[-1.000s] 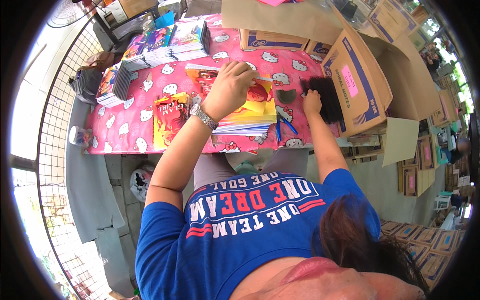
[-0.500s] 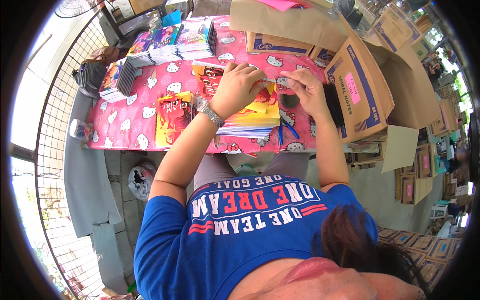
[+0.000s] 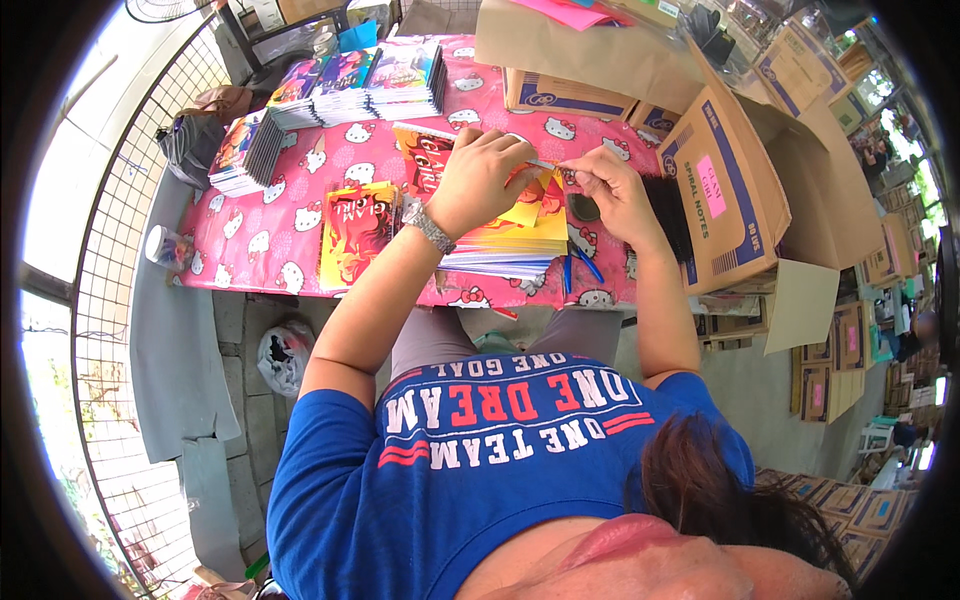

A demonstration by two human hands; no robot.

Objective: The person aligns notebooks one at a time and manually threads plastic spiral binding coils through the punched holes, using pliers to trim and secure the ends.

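My left hand [image 3: 487, 180] is closed over the upper edge of a spiral notebook with a red and yellow flame cover [image 3: 424, 160]. Thumb and index finger of my right hand [image 3: 617, 197] pinch the end of a thin pale strip [image 3: 543, 163] that runs from the left fingers along the notebook's edge. What the strip is, I cannot make out. Beneath both lies a stack of yellow-covered notebooks [image 3: 505, 250]. Left of it rests another flame-cover notebook pile [image 3: 355, 240]. Blue pens [image 3: 586, 263] and a dark round thing [image 3: 582, 208] lie by my right wrist.
Stacks of finished-looking notebooks [image 3: 405, 85] stand at the far left on the pink patterned tablecloth [image 3: 260, 240]. An open carton [image 3: 725, 185] bounds the right side, with a bundle of black strands [image 3: 668, 220] beside it. A white-lidded jar [image 3: 168, 248] sits at the left edge.
My right fingertips have closed in a pinch on the pale strip, where they were looser before. My left hand stays on the notebook. The whole view has shifted slightly.
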